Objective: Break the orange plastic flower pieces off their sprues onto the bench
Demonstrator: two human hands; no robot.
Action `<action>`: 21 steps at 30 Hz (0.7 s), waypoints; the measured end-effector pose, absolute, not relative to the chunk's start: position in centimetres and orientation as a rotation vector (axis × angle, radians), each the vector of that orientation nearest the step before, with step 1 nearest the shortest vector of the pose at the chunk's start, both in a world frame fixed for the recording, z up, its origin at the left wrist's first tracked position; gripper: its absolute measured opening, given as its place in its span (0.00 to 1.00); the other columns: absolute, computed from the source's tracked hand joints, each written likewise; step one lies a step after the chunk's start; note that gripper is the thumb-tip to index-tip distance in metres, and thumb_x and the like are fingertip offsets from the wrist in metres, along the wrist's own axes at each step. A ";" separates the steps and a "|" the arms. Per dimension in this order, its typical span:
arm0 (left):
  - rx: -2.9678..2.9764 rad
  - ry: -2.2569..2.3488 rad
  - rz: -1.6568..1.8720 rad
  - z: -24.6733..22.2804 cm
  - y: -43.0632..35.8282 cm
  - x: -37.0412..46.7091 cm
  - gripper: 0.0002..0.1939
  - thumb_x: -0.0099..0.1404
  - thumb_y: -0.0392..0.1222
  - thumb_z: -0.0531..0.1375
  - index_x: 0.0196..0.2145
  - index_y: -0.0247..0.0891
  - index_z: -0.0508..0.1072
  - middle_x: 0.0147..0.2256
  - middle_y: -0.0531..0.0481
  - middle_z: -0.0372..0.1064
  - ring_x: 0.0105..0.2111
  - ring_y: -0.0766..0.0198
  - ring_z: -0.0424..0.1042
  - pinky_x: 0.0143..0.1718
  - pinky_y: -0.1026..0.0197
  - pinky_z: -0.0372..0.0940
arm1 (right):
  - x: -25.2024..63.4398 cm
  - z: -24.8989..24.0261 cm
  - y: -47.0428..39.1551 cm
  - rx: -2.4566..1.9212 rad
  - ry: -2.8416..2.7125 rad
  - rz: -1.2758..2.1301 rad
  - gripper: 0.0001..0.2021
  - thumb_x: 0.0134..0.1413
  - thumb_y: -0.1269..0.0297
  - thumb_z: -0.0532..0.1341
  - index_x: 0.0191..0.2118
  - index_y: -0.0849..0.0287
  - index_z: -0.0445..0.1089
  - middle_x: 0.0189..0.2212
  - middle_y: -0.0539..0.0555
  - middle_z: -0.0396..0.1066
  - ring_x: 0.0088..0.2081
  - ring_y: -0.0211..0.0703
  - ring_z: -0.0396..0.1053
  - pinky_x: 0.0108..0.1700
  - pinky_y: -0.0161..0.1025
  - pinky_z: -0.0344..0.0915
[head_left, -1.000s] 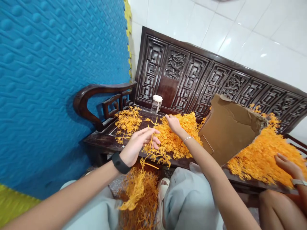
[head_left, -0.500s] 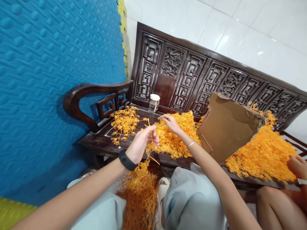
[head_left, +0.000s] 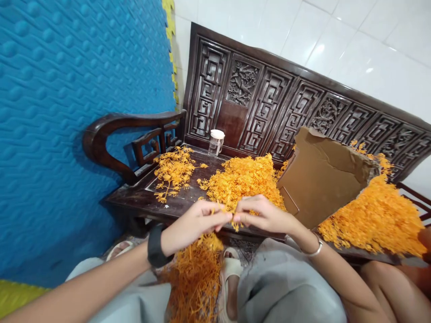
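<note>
Sprig [head_left: 213, 211] is pinched in the left hand [head_left: 204, 220], just before the pile [head_left: 244, 179] on the bench [head_left: 182, 205]. The right hand [head_left: 264, 213] meets it, fingertips close together; whether these grip anything, I cannot tell.

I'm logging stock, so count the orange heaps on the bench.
3: a small heap by the armrest, a middle heap left of the cardboard, and a far-right heap on its other side. The cardboard may hide more.
</note>
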State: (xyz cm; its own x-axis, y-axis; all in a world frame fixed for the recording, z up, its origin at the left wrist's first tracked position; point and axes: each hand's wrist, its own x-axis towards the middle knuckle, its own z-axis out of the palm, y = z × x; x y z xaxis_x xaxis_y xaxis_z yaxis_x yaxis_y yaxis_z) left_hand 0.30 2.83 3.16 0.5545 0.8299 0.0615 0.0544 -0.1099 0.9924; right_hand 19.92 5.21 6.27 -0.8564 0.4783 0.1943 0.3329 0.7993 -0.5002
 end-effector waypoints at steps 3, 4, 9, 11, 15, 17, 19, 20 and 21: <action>1.694 0.705 0.549 3.0 1.6 -0.1 0.17 0.58 0.47 0.53 0.16 0.35 0.62 0.16 0.58 0.52 0.18 0.72 0.49 0.20 0.66 0.45 | 20.7 5.9 4.0 -0.554 -2.807 0.800 0.15 0.61 0.61 0.50 0.28 0.64 0.65 0.22 0.50 0.61 0.26 0.32 0.58 0.30 0.30 0.56; 1.721 0.698 0.501 3.0 1.3 -0.1 0.17 0.59 0.47 0.53 0.16 0.35 0.62 0.16 0.58 0.52 0.19 0.71 0.49 0.21 0.66 0.46 | 20.9 5.7 3.7 -0.522 -2.833 0.842 0.14 0.61 0.62 0.50 0.28 0.64 0.65 0.22 0.50 0.61 0.26 0.32 0.57 0.31 0.30 0.56; 1.799 0.733 0.373 3.2 -0.3 0.1 0.15 0.58 0.44 0.52 0.17 0.36 0.60 0.16 0.58 0.51 0.20 0.70 0.50 0.22 0.66 0.47 | 21.5 5.1 2.7 -0.403 -2.842 1.046 0.14 0.60 0.64 0.51 0.27 0.64 0.64 0.21 0.48 0.59 0.25 0.31 0.55 0.32 0.30 0.56; 1.796 0.744 0.339 3.3 -0.8 0.2 0.14 0.59 0.44 0.51 0.17 0.37 0.60 0.17 0.58 0.50 0.21 0.70 0.50 0.23 0.66 0.46 | 21.7 5.0 2.4 -0.415 -2.845 1.114 0.14 0.60 0.63 0.51 0.26 0.63 0.62 0.20 0.48 0.57 0.24 0.31 0.54 0.30 0.29 0.55; 1.800 0.736 0.272 2.9 -1.4 0.3 0.16 0.59 0.47 0.50 0.18 0.38 0.58 0.18 0.58 0.49 0.22 0.68 0.49 0.23 0.65 0.46 | 21.9 4.6 2.0 -0.433 -2.812 1.298 0.14 0.59 0.62 0.51 0.25 0.64 0.61 0.20 0.47 0.54 0.22 0.29 0.53 0.26 0.28 0.53; 1.796 0.733 0.264 2.7 -1.5 0.2 0.16 0.59 0.48 0.50 0.18 0.38 0.57 0.18 0.57 0.49 0.22 0.68 0.49 0.23 0.65 0.46 | 21.8 4.2 1.8 -0.469 -2.763 1.345 0.14 0.58 0.62 0.51 0.24 0.63 0.59 0.18 0.45 0.52 0.20 0.28 0.50 0.24 0.27 0.51; 1.791 0.727 0.279 2.5 -1.5 0.0 0.17 0.59 0.49 0.49 0.18 0.39 0.56 0.19 0.57 0.49 0.22 0.67 0.50 0.24 0.64 0.46 | 21.6 3.9 1.5 -0.524 -2.728 1.318 0.14 0.57 0.65 0.52 0.22 0.62 0.56 0.17 0.44 0.48 0.19 0.27 0.47 0.22 0.26 0.49; 1.791 0.726 0.290 2.3 -1.5 -0.1 0.17 0.59 0.49 0.49 0.18 0.39 0.56 0.19 0.57 0.50 0.22 0.67 0.51 0.24 0.64 0.46 | 21.4 3.7 1.3 -0.546 -2.715 1.283 0.14 0.56 0.67 0.52 0.21 0.61 0.53 0.16 0.43 0.46 0.19 0.27 0.45 0.22 0.26 0.48; 1.788 0.732 0.303 2.2 -1.5 -0.2 0.17 0.59 0.49 0.48 0.18 0.39 0.56 0.19 0.57 0.50 0.22 0.67 0.51 0.24 0.64 0.46 | 21.2 3.6 1.2 -0.564 -2.706 1.238 0.14 0.55 0.68 0.52 0.20 0.61 0.51 0.16 0.43 0.45 0.19 0.27 0.44 0.22 0.26 0.47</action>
